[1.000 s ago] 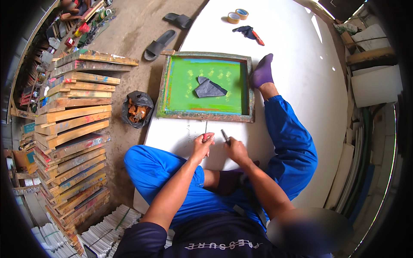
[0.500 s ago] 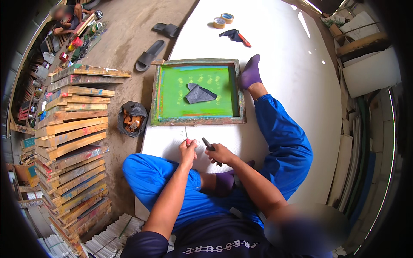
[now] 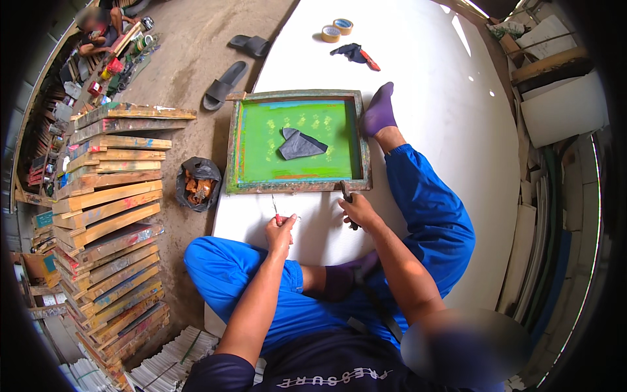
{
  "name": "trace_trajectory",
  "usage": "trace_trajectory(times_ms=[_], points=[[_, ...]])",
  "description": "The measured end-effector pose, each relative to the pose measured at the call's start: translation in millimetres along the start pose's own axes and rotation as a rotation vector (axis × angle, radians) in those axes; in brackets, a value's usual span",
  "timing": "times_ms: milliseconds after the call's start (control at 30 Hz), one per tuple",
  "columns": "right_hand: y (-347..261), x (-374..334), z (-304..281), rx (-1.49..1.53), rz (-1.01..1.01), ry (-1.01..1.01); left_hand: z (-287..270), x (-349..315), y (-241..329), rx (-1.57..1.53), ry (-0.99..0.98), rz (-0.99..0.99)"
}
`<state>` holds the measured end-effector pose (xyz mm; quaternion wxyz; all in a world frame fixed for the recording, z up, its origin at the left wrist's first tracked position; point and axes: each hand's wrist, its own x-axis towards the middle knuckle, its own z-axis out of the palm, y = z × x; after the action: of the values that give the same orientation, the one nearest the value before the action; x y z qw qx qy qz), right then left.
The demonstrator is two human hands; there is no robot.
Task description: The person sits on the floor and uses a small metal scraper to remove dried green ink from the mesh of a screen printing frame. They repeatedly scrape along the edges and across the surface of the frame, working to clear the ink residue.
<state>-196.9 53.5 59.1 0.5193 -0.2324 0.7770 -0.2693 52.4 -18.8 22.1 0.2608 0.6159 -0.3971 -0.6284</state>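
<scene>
"Looking through the head view, what did you notice about the left hand (image 3: 281, 235)?"

"Its fingers were curled around a thin red-handled tool (image 3: 279, 220), whose metal shaft pointed to the near side of the wooden frame (image 3: 294, 188)."

"And the right hand (image 3: 360, 213)?"

"It grasped a dark tool (image 3: 345, 191), with the fingers wrapped about it. A moment earlier this hand was close beside the left one; now the two were clearly apart, and the dark tip had come to the frame's near rim. Whether it touched there, I could not tell."

"What did this change mean for the work?"

"In my judgement, the right hand had turned to the frame, which lay on the white board (image 3: 450, 117) beside a purple-socked foot (image 3: 379, 117), with a dark grey cloth (image 3: 302, 145) upon its green panel (image 3: 261, 167)."
</scene>
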Motion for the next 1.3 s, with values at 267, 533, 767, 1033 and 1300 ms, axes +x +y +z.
trace_trajectory(times_ms=[267,533,767,1033,1300], points=[[-9,7,-3,-0.079,0.021,-0.040,2,2,-3,0.009,-0.065,-0.018],[-8,2,-9,-0.098,0.018,-0.014,9,-1,3,0.019,-0.082,0.008],[-5,-5,-18,-0.017,0.004,-0.006,32,-10,18,0.521,-0.031,0.410],[20,2,-1,0.268,-0.052,-0.034,111,7,73,0.784,-0.154,0.781],[23,1,0,0.357,-0.051,-0.075,140,21,71,1.021,-0.130,0.718]])
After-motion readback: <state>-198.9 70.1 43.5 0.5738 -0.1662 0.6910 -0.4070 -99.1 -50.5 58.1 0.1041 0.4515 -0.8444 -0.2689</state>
